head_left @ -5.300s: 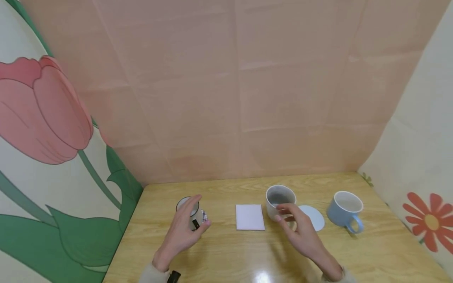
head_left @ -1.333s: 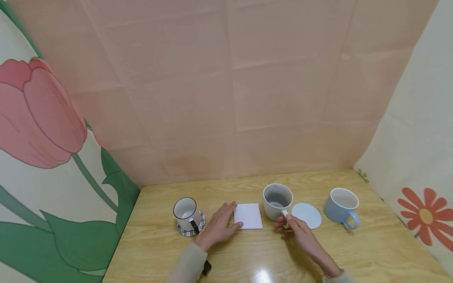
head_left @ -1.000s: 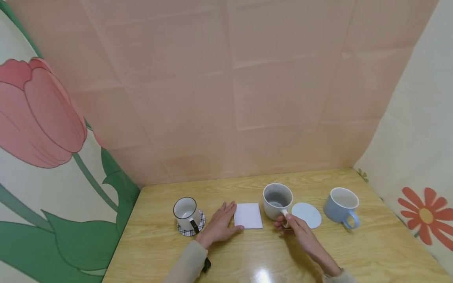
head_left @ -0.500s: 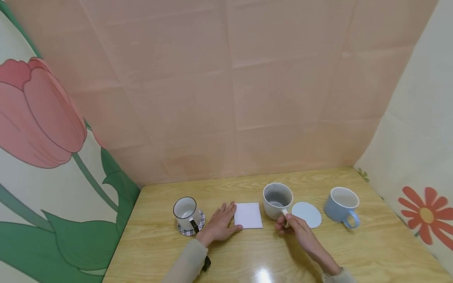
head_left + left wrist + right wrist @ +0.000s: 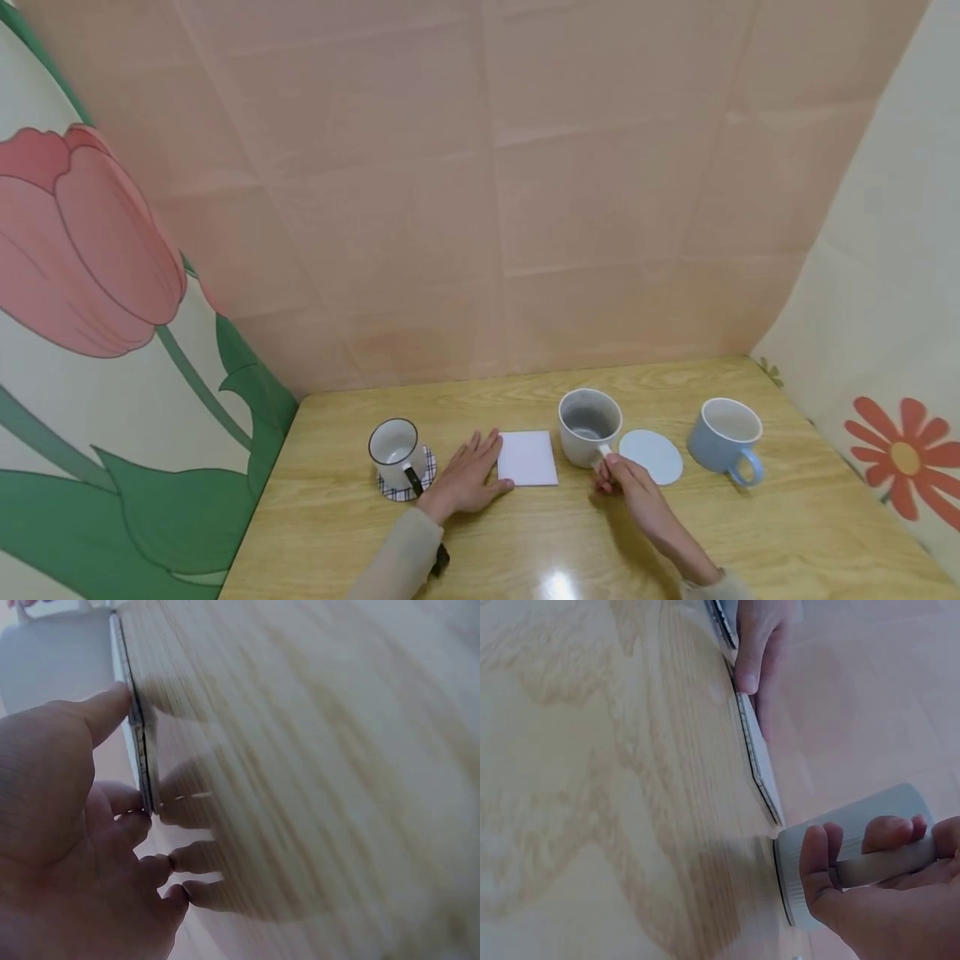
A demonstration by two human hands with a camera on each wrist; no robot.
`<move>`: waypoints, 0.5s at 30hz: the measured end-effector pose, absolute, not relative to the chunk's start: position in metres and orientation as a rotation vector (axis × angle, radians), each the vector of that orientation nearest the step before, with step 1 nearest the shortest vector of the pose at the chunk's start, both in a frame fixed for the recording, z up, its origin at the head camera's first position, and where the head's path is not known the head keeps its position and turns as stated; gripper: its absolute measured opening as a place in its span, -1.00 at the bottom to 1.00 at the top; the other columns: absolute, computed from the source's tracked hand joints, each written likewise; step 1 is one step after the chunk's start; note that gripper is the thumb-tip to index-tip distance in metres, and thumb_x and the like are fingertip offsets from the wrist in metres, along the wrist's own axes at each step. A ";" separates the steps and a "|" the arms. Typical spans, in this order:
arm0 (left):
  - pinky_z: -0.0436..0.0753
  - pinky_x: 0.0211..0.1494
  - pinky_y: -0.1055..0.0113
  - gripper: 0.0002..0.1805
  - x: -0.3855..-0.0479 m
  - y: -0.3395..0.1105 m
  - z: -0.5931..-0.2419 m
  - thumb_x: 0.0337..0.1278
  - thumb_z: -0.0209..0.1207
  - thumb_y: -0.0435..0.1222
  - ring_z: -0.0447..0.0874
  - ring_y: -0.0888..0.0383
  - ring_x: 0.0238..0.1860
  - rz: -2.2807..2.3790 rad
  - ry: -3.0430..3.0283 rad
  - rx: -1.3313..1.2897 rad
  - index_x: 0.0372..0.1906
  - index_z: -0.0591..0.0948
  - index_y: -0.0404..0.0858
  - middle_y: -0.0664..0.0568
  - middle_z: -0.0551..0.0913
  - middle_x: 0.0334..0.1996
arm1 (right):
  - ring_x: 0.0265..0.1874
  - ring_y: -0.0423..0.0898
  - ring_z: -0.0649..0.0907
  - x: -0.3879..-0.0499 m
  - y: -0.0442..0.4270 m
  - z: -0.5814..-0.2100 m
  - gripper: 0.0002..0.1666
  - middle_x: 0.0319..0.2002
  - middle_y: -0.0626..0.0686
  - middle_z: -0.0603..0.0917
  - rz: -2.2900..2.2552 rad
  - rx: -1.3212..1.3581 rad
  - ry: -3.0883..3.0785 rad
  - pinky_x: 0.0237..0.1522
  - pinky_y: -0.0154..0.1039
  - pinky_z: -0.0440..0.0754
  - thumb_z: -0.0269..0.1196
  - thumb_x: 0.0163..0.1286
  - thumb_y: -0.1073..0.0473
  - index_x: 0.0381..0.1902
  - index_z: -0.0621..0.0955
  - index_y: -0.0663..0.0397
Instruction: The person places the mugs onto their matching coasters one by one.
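In the head view my right hand (image 5: pixel 643 498) grips the handle of a white mug (image 5: pixel 579 443), which stands upright with a grey inside. The right wrist view shows fingers (image 5: pixel 821 859) curled round that handle (image 5: pixel 885 862). The mug's base appears to be on the table. My left hand (image 5: pixel 467 479) lies at the left side of a square white coaster (image 5: pixel 528 458), thumb and index finger touching its edge. Its other fingers are spread on the table, as the left wrist view shows. The coaster (image 5: pixel 139 742) lies flat, just left of the white mug.
A white mug with a black rim and handle (image 5: pixel 392 454) stands on a round plaid coaster (image 5: pixel 397 493) at the left. A round pale-blue coaster (image 5: pixel 651 457) lies right of the white mug. Farther right stands a blue mug (image 5: pixel 716 446). A pink backdrop (image 5: pixel 480 208) closes the table's back.
About five seconds ago my left hand was over the black-rimmed mug; it has since moved right to the square coaster. My right hand has taken the white mug's handle. Little differs over the last second.
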State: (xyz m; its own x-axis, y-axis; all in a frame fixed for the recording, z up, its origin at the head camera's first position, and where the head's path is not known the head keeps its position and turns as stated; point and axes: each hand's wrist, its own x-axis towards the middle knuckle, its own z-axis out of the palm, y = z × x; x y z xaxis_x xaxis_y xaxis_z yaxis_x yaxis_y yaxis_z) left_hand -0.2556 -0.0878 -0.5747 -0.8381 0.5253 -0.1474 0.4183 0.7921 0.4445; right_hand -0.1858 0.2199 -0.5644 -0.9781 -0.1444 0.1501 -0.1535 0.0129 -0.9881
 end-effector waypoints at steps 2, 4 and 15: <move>-0.04 0.78 -0.17 -0.08 -0.255 -0.088 -0.574 0.58 0.05 0.19 -0.17 -0.18 0.76 0.580 2.720 0.727 0.75 0.06 -0.20 -0.02 -0.07 0.77 | -0.31 -0.16 0.62 -0.185 0.218 -0.565 -0.43 -0.42 0.01 0.43 2.171 0.322 -2.217 -0.14 -0.33 0.72 -0.24 0.83 0.16 -0.28 0.38 0.59; -0.04 0.78 -0.18 -0.08 -0.255 -0.087 -0.574 0.59 0.04 0.19 -0.17 -0.18 0.76 0.567 2.720 0.724 0.75 0.05 -0.20 -0.02 -0.08 0.77 | -0.33 -0.15 0.63 -0.186 0.217 -0.566 -0.42 -0.42 0.01 0.43 2.157 0.323 -2.210 -0.15 -0.33 0.73 -0.24 0.83 0.16 -0.29 0.38 0.60; -0.02 0.78 -0.15 -0.09 -0.252 -0.086 -0.571 0.59 0.04 0.19 -0.16 -0.17 0.76 0.543 2.735 0.712 0.75 0.05 -0.18 0.00 -0.07 0.77 | -0.37 -0.09 0.59 -0.189 0.215 -0.569 -0.40 -0.46 0.11 0.39 2.145 0.322 -2.177 -0.17 -0.28 0.75 -0.25 0.83 0.16 -0.28 0.36 0.66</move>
